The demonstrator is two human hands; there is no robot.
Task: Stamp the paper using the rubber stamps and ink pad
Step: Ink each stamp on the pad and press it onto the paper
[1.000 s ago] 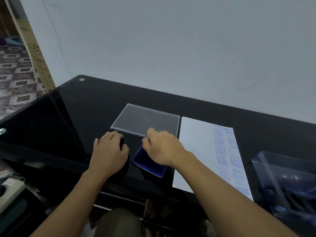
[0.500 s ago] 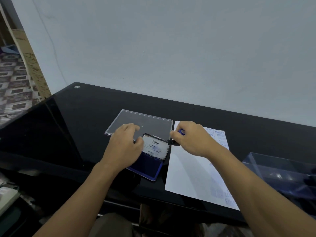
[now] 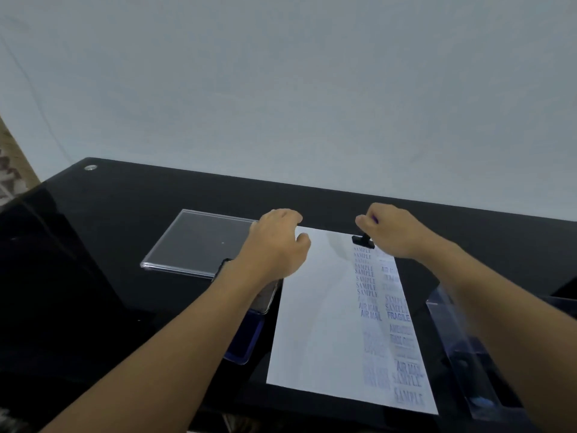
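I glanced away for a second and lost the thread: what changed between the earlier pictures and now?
The right hand, gripping the rubber stamp, went from the ink pad right to the paper and set it at the top of the printed column. The left hand left the pad and moved to the paper's top left corner. Pad, paper, clear lid and clear box stayed put.

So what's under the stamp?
The stamp sits over the far end of the white paper, above the blue SAMPLE prints. The right hand grips it. Any mark beneath it is hidden.
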